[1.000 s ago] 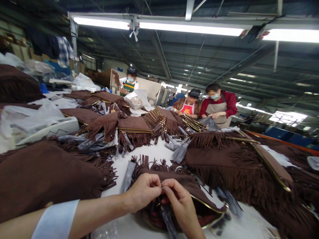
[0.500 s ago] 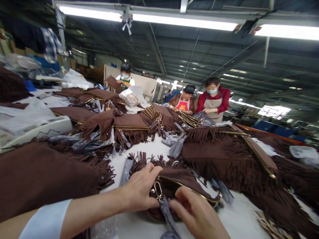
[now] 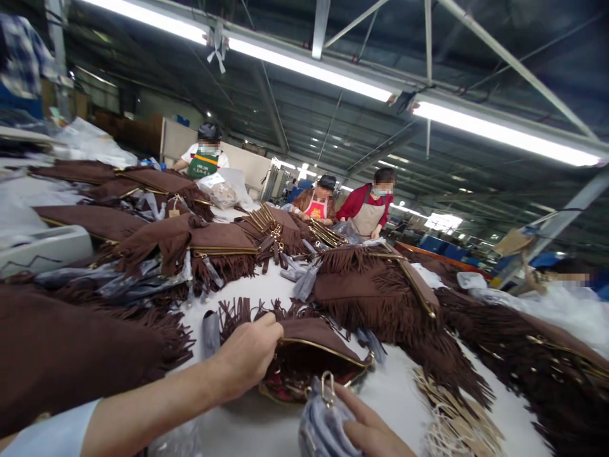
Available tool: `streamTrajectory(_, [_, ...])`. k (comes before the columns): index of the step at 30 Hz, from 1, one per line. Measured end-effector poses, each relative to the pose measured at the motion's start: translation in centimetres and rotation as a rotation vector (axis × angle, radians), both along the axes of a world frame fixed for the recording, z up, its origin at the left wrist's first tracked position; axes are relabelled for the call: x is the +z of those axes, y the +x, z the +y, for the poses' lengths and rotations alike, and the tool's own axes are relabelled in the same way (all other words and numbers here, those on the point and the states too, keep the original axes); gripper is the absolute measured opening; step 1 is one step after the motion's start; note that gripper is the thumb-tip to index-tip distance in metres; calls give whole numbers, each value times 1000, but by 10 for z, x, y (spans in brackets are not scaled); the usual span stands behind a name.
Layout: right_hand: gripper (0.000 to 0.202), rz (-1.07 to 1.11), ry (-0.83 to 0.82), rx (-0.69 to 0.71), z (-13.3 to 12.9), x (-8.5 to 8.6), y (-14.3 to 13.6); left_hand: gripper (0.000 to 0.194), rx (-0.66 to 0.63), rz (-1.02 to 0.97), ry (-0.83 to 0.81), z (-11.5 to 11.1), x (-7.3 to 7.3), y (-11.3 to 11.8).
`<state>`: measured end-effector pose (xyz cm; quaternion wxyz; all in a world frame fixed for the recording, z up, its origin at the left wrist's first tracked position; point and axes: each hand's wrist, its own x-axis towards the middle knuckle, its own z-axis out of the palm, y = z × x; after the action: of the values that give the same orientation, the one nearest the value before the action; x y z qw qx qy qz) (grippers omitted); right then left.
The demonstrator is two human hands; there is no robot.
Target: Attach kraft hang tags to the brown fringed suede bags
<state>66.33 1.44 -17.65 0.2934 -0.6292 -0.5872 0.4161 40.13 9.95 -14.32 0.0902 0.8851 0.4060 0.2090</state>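
Observation:
A brown fringed bag (image 3: 309,330) lies on the white table in front of me, its gold zip undone and its mouth gaping toward me. My left hand (image 3: 254,349) is closed on the left end of the bag's upper edge. In my right hand (image 3: 368,425) is a strap wrapped in grey plastic (image 3: 321,416), bunched together, with a gold clip (image 3: 328,388) standing up from it. The strap is in front of the bag's opening, at its lower right. My right fingertips are partly hidden behind the wrapped strap.
More brown fringed bags (image 3: 371,285) are piled ahead and to the right. A large brown piece (image 3: 71,349) lies at the left. Tan tags with white strings (image 3: 457,419) sit at the lower right. Several people work beyond the table, one in a red top (image 3: 364,206).
My right hand has drawn the wrapped strap and its clip away from the bag's mouth, toward me. My left hand has closed on the bag's edge. The view has turned right.

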Motion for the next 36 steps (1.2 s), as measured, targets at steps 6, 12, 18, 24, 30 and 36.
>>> streamTrajectory(6, [32, -66, 53, -284, 62, -10, -41, 19, -190, -156, -44, -9, -4, 8])
streamTrajectory(12, [36, -148, 388, -241, 93, -43, -105, 16, -236, -242, -95, 10, 1, -5])
streamTrajectory(18, [30, -432, 589, -87, 76, -57, -115, 15, -340, -59, -161, 14, 3, -17])
streamTrajectory(24, [27, -539, 575, 94, 63, -40, -96, 21, -235, 253, -108, 9, -2, -21])
streamTrajectory(30, [38, -597, 512, 15, 22, 0, 35, 31, -118, 461, -2, 14, 3, -25])
streamTrajectory(36, [45, -497, 355, 164, 16, -16, 77, 25, -120, 570, 4, 4, 18, -9])
